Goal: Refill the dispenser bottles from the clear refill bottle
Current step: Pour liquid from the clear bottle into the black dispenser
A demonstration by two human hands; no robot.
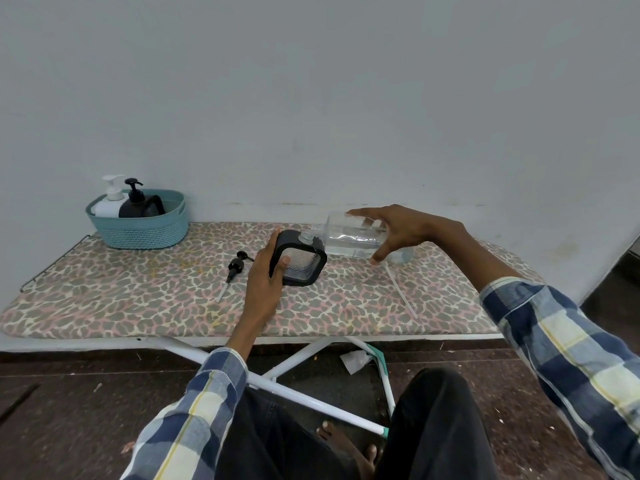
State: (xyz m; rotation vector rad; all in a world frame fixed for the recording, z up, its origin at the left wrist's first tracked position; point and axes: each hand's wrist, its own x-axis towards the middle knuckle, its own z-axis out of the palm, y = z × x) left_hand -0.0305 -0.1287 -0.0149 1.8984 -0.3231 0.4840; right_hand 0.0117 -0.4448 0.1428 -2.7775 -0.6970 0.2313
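On the leopard-print padded ironing board [138, 299], near its middle, the left hand [265, 271] grips a square black-framed dispenser bottle with textured clear sides [301, 263], fingers wrapped round its left edge and thumb pressed on the front face; the bottle leans toward the right, its threaded neck open. At about two o'clock from it, the right hand [394, 232] clasps a clear plastic refill bottle [353, 237] tipped nearly horizontal, fingers spread over the top and thumb below, its mouth touching or just at the dispenser's neck. Clear liquid lies along the lower side of the refill bottle. At nine o'clock from the dispenser, a black pump head with a pale dip tube [233, 270] lies flat on the board. At four o'clock, a thin clear tube [401, 292] lies on the cover. Far off at ten o'clock, a teal woven-pattern plastic basket [138, 230] holds a white pump bottle [110, 202] and a black pump bottle [138, 202], both upright.
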